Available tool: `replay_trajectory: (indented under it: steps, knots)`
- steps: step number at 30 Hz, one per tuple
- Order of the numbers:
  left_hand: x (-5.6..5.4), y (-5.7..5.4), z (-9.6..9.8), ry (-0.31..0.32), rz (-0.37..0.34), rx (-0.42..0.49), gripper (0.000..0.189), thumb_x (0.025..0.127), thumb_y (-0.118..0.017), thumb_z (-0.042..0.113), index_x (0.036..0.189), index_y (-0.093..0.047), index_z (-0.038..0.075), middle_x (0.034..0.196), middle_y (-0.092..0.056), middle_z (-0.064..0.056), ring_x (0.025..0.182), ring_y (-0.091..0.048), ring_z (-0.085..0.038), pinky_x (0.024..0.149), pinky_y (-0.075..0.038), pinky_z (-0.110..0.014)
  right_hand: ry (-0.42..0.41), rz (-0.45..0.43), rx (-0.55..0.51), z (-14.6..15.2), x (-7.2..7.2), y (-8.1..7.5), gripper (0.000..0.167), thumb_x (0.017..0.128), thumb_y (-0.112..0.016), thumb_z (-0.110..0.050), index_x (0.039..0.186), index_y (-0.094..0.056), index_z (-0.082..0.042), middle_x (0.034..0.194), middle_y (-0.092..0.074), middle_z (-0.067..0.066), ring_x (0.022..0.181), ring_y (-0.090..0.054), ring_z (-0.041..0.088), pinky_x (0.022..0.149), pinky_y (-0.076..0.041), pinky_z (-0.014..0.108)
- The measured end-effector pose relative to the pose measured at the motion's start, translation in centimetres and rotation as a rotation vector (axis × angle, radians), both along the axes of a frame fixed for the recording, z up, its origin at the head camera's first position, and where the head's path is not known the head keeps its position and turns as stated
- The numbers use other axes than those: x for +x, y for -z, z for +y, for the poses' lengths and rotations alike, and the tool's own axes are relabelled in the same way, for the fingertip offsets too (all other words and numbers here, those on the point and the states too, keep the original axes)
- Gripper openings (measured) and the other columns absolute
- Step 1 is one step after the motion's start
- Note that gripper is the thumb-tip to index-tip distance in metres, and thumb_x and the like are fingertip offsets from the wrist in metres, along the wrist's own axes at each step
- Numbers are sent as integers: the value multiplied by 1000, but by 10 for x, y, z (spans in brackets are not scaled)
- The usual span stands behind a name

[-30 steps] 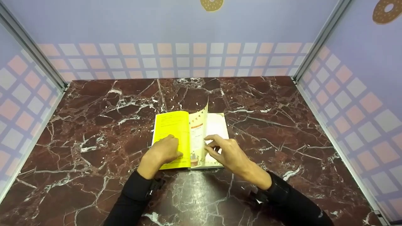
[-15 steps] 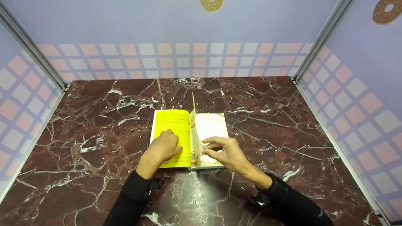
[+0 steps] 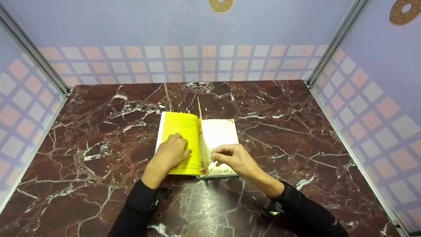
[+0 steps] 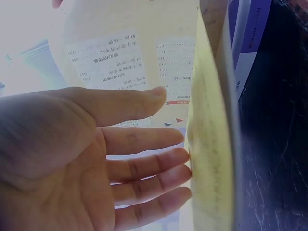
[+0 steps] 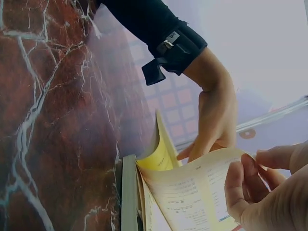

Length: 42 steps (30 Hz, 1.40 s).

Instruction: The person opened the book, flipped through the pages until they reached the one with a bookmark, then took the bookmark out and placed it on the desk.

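An open book lies on the table, with a bright yellow left page and a whitish right page. Between them a printed page stands nearly upright. My left hand rests on the yellow page; in the left wrist view its fingers are fairly straight, their tips against the paper. My right hand pinches the edge of the raised page between thumb and fingertips. Seen from the right wrist, that page curves up toward the pinching right hand.
A dark red marbled table with white veins surrounds the book. Lilac panels with pink and white squares close off the back and both sides. Black straps sit at both wrists, over black sleeves.
The raised page has swung left from over the right page to nearly upright, baring more of the right page. My right hand has shifted slightly left; my left fingers have slid a little up the yellow page.
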State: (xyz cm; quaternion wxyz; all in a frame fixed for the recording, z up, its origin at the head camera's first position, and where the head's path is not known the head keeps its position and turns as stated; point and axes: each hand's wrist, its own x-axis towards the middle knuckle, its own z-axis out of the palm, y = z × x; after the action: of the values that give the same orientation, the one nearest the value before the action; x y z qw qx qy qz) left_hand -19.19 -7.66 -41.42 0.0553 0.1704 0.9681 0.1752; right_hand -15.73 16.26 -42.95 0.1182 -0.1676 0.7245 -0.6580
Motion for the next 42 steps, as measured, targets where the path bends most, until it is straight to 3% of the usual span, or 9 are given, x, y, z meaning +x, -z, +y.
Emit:
replay_trajectory:
  steps: [6, 12, 19, 26, 30, 35, 42]
  knots:
    - [0, -1, 1, 8, 95, 24, 19, 94, -70, 17, 86, -67, 1, 106, -64, -18, 102, -60, -37, 86, -56, -52, 30, -52, -49, -6, -2, 5, 27, 99, -69, -13, 116, -72, 7, 123, -71, 16, 112, -62, 23, 104, -48, 40]
    - [2, -2, 3, 0, 195, 50, 25, 96, -69, 16, 109, -73, -4, 111, -67, -19, 105, -63, -39, 88, -56, -54, 36, -90, -112, -8, -4, 10, 27, 99, -68, -13, 114, -70, 9, 138, -63, 20, 132, -55, 29, 116, -38, 46]
    - [4, -5, 7, -51, 331, 167, 24, 97, -67, 13, 114, -74, -2, 105, -69, -18, 98, -66, -39, 82, -57, -54, 21, -110, -152, -11, -3, 10, 15, 100, -67, -13, 103, -73, 0, 132, -67, 16, 125, -59, 26, 110, -45, 42]
    - [7, -12, 13, -63, 421, 312, 26, 96, -70, 10, 117, -71, -4, 110, -71, -20, 100, -67, -38, 88, -57, -50, 15, -111, -175, -14, -5, 13, 13, 101, -65, -13, 105, -73, -2, 116, -72, 9, 109, -66, 24, 105, -49, 44]
    - [9, -15, 16, -15, 503, 362, 25, 94, -72, 6, 117, -71, -5, 111, -70, -19, 103, -66, -36, 92, -56, -47, -6, -113, -208, -15, -6, 15, 14, 102, -64, -12, 107, -73, -2, 109, -71, 8, 104, -68, 24, 104, -51, 44]
    - [12, -20, 21, 102, 615, 368, 25, 92, -73, 2, 116, -70, -4, 118, -67, -19, 111, -63, -33, 100, -53, -43, -28, -136, -267, -16, -7, 17, 15, 102, -62, -9, 109, -72, 0, 109, -71, 8, 106, -68, 23, 104, -51, 45]
    - [23, -25, 33, 313, 665, 218, 25, 90, -74, 2, 114, -71, -3, 126, -66, -20, 123, -60, -33, 112, -44, -43, -58, -153, -318, -20, -5, 18, 14, 103, -59, -6, 108, -72, -6, 112, -71, 9, 109, -68, 23, 106, -50, 46]
